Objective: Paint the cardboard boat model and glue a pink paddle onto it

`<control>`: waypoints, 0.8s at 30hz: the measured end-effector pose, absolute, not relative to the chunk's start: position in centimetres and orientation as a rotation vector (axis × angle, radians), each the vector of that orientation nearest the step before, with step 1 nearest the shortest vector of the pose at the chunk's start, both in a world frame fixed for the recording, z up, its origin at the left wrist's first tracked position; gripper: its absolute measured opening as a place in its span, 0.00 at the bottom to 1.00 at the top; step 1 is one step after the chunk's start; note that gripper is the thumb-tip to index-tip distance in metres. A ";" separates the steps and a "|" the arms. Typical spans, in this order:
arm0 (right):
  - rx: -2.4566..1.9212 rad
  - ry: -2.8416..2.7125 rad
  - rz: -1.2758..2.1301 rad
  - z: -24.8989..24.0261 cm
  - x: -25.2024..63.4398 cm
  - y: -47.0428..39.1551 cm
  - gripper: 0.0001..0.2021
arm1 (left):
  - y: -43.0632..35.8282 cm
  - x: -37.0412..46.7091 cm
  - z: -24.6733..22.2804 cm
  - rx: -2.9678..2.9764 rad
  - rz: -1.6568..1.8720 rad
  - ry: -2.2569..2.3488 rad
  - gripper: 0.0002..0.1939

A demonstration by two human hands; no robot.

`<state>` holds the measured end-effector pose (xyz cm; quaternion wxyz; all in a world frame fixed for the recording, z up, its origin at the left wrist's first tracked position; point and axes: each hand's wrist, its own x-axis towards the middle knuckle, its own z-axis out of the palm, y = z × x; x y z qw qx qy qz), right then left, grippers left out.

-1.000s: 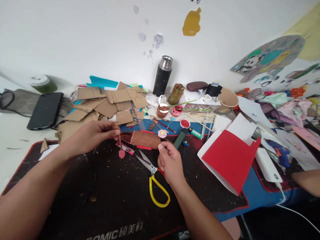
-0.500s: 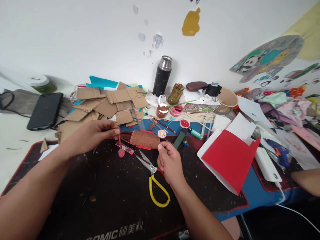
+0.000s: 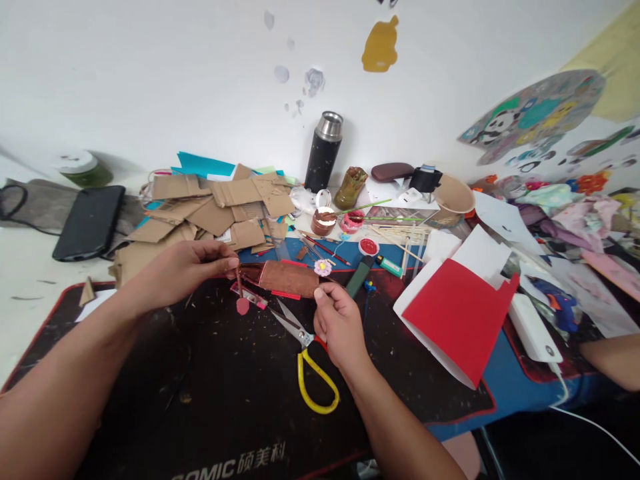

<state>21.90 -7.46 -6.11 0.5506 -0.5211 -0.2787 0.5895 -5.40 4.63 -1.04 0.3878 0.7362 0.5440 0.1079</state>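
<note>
My left hand is closed in a pinch on a thin brown strip. The strip hangs down and ends in a small dusky-pink disc. My right hand grips the right end of a brown-painted cardboard piece between thumb and fingers. At that end sits a small lilac flower with a yellow centre. Whether the strip joins the brown piece I cannot tell. Under my hands lie scissors with blades spread, one handle yellow, the other mostly hidden by my right hand. A pink-and-clear cutter is behind the disc.
Cardboard scraps are heaped at the back left, near a black phone. Open paint pots, brushes and a black flask stand along the wall. Red card lies at right, with another person's arm at the edge.
</note>
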 end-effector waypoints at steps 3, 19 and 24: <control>-1.234 -0.661 1.394 -6.1 21.9 -7.5 0.20 | 4.6 -5.3 -1.0 1.856 0.279 1.415 0.27; -1.209 -0.654 1.415 -6.1 22.1 -7.4 0.19 | 4.6 -5.3 -1.0 1.850 0.275 1.418 0.29; -1.220 -0.657 1.424 -5.7 22.2 -7.3 0.18 | 4.6 -5.3 -1.2 1.847 0.276 1.358 0.27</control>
